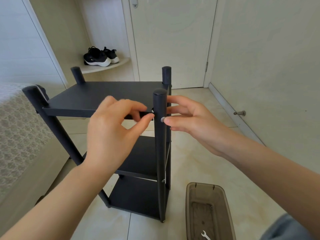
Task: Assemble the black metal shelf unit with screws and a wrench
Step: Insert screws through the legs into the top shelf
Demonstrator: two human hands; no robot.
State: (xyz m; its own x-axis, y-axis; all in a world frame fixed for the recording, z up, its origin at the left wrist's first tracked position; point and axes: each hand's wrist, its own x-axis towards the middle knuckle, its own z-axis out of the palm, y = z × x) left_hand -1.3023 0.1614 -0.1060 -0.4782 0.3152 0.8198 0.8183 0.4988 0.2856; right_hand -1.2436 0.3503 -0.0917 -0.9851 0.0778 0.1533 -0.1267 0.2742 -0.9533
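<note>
Black metal shelf unit upright on tiled floor. Left grip pinching front edge of top shelf beside black front post; right grip spread, fingertip on silver screw head. Risk, we judge: screw cross-threads or drops (small silver wrench unused in brown plastic tray).

bare left hand, bare right hand, grey-blue cloth

Black metal shelf unit: three tiers, four round posts, upright on floor. Silver screw in near-right post at top-shelf level, second screw at middle shelf. Small silver wrench flat in brown tray.
</note>
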